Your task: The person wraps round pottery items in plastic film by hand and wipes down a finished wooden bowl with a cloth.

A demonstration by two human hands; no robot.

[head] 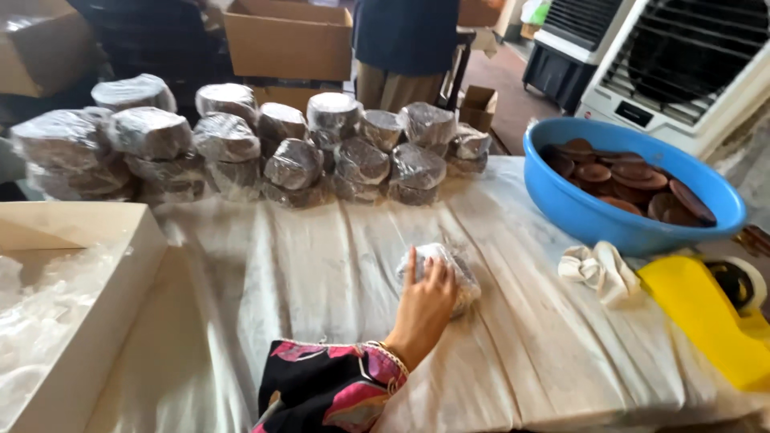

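Wrapped bundle lying mid-table, one of hands resting on it. Stack of wrapped rounds sitting behind, far edge. Basin standing right, discs lying in it. Open box sitting left. Cloth lying before basin.

One blue basin holding about a dozen brown discs; roughly twenty wrapped stacks in a pile; one wrapped bundle apart; one white box; one crumpled cloth.

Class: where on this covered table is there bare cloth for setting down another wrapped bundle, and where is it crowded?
Bare cloth lies between the white box and the hand. Crowded: the wrapped stacks at the back, the blue basin on the right.
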